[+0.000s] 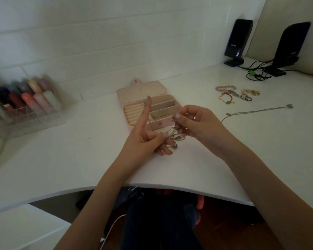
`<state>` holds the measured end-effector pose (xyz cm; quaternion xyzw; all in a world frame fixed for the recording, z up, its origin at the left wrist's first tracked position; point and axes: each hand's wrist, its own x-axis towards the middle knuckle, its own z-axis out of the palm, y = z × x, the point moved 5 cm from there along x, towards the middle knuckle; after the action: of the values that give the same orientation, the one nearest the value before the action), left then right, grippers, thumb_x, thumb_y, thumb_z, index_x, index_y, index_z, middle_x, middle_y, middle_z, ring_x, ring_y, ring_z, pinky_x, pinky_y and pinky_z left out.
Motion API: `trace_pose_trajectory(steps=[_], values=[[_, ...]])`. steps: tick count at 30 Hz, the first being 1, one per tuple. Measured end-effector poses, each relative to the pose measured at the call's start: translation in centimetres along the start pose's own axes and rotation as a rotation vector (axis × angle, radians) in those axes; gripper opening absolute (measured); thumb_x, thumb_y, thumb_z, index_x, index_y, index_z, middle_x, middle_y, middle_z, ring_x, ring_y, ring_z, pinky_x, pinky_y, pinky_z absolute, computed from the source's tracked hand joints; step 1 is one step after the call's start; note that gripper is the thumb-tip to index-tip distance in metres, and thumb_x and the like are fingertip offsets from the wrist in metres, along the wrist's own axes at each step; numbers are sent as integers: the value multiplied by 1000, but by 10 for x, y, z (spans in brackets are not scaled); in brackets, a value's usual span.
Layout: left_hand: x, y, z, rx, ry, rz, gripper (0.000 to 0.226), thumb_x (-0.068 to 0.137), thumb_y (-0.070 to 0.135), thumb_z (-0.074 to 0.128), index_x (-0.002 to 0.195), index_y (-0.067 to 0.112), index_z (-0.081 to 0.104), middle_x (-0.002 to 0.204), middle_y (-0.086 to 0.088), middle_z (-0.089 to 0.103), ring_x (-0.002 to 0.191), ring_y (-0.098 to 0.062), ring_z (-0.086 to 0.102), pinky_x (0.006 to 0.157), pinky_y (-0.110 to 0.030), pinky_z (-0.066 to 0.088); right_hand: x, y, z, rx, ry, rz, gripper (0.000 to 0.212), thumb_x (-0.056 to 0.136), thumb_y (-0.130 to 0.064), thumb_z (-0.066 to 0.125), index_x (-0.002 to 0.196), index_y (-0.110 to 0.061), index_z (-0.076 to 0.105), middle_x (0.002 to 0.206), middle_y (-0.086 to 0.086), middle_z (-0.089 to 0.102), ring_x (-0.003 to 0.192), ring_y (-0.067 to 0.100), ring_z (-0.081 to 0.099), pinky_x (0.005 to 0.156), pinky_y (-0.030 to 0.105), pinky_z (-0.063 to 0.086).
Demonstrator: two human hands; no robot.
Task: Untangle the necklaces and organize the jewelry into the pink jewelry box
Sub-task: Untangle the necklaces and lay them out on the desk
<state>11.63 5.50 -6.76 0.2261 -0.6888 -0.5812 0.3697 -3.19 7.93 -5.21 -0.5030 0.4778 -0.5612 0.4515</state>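
Observation:
A tangle of thin necklaces point(174, 135) hangs between both hands, just in front of the open pink jewelry box point(163, 124). My left hand point(148, 138) pinches the chains between thumb and curled fingers, its index finger pointing straight up with a chain looped over it. My right hand point(193, 121) pinches the upper part of the tangle with its fingertips. One silver necklace point(257, 111) lies stretched out on the desk to the right. A small pile of bracelets and rings point(237, 95) sits further back right.
A clear organizer of coloured bottles point(27, 101) stands at the left by the wall. Two black speakers point(238, 40) point(289, 47) with cables point(257, 72) stand at the back right. The white desk's curved front edge point(152, 185) runs below my forearms.

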Motion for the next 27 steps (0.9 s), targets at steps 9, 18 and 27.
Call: trace_pose_trajectory(steps=[9,18,27], values=[[-1,-2,-13,145,270,-4,97,83,0,64,148,38,3,69,-3,73,60,-17,71,55,-20,53,7,-20,0,-169,58,-76,12,97,-10,49,87,-7,56,59,-2,56,55,8,54,56,19,50],[-9,11,-20,837,609,-68,93,76,25,66,145,44,7,60,15,62,55,-2,57,49,-20,38,6,-36,3,144,55,-30,19,102,-14,39,87,-10,51,60,0,41,42,7,34,41,18,29],[-20,22,-33,812,716,-57,16,82,25,62,89,30,76,78,8,73,69,-7,62,61,-18,44,-2,-43,-35,357,179,6,20,102,-15,39,84,-10,48,70,2,43,41,4,27,38,14,24]])
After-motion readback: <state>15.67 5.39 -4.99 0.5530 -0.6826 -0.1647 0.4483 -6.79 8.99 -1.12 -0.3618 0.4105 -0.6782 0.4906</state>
